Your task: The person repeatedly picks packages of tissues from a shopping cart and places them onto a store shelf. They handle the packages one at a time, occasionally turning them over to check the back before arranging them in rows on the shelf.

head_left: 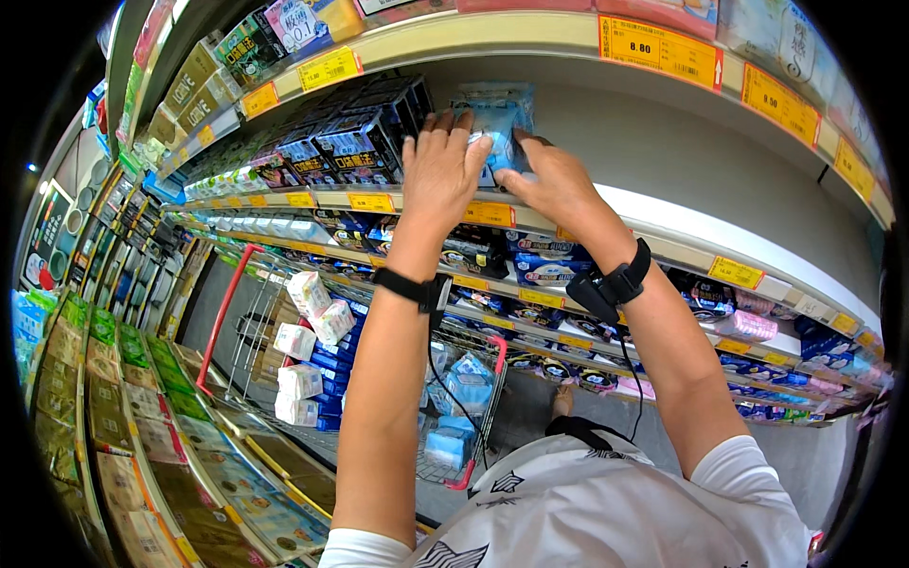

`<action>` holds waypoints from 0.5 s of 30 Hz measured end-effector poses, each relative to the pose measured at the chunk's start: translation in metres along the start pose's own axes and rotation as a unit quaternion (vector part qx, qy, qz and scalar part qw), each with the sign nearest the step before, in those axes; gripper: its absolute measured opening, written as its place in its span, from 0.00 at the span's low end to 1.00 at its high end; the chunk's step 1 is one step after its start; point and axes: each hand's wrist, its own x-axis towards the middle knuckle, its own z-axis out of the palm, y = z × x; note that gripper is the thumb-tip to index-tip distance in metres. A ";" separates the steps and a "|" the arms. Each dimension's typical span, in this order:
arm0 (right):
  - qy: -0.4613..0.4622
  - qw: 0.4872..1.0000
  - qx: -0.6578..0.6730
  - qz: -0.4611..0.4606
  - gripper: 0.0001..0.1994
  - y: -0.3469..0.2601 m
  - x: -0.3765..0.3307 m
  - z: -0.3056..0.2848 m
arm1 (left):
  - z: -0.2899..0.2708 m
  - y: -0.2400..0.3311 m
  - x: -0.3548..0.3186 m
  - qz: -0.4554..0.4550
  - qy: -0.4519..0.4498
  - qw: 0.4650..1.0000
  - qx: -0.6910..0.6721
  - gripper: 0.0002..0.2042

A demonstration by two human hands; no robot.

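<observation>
On the upper shelf stands a small stack of light-blue soft packs [499, 121], pressed between my two hands. My left hand [440, 166] lies against its left side, fingers pointing to the back and thumb reaching over the front. From the right, my right hand [554, 180] grips the packs with curled fingers and the thumb at the front lower corner. Parts of the packs are hidden behind my fingers. Dark printed boxes [358, 147] are stacked just left of my left hand. Black straps with small devices are on both wrists.
Below me stands a wire shopping cart [248, 317] with red edges, holding white packs [299, 383], dark-blue packs [338, 364] and light-blue packs [466, 390]. Lower shelves carry dark-blue packs [549, 270]. A shelf edge with yellow price labels [660, 49] runs above my hands. Green and brown packages [114, 379] fill shelving at left.
</observation>
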 end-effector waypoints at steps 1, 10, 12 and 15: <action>-0.034 0.999 0.002 0.008 0.27 -0.003 0.001 -0.001 | 0.006 -0.004 0.000 0.003 -0.016 1.000 0.020 0.26; -0.073 0.997 0.033 0.010 0.23 0.012 0.002 -0.005 | 0.018 -0.012 0.026 0.000 -0.090 0.995 0.049 0.20; -0.062 0.998 0.031 0.012 0.24 0.016 0.000 -0.005 | 0.013 -0.013 0.025 -0.008 -0.055 0.998 -0.009 0.23; -0.054 0.997 0.035 0.030 0.26 0.013 -0.001 -0.007 | 0.008 -0.014 0.012 -0.001 -0.005 1.000 -0.008 0.26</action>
